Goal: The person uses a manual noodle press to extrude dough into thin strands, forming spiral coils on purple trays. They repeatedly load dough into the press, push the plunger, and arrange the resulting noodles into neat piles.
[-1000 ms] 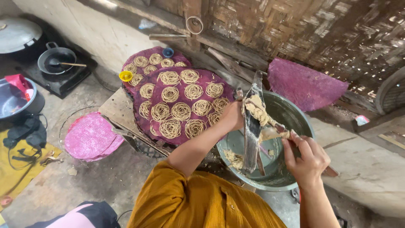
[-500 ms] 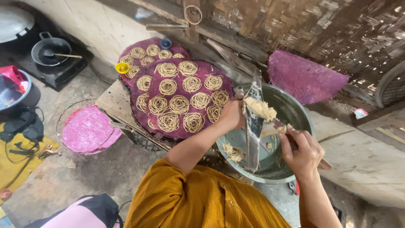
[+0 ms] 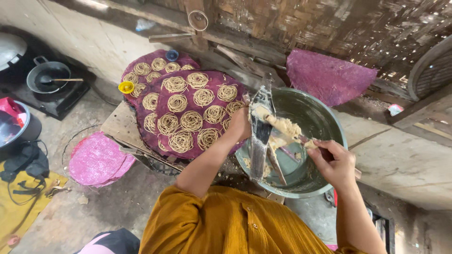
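Basin (image 3: 325,117), big grey-green metal one, sits under both hands and catches drips. Purple mats (image 3: 188,108) just beyond the left fingers hold rows of coiled noodle nests; no room to lean that way.

Metal press (image 3: 260,136) stands tilted across the basin rim, its top end against the left hand (image 3: 240,123). Left fingers are wrapped behind it, so I cannot tell how tightly they close; it looks like a steadying grip. Best to keep that hand braced and the press from sliding.

Right hand (image 3: 335,162) has fingers clamped round a spatula (image 3: 301,139) handle. Blade points away from the right fingertips toward the press, loaded with pale dough (image 3: 281,125).

Judgement: scrape dough off against the press's top opening, short strokes, blade flat, spill falling inside the basin.
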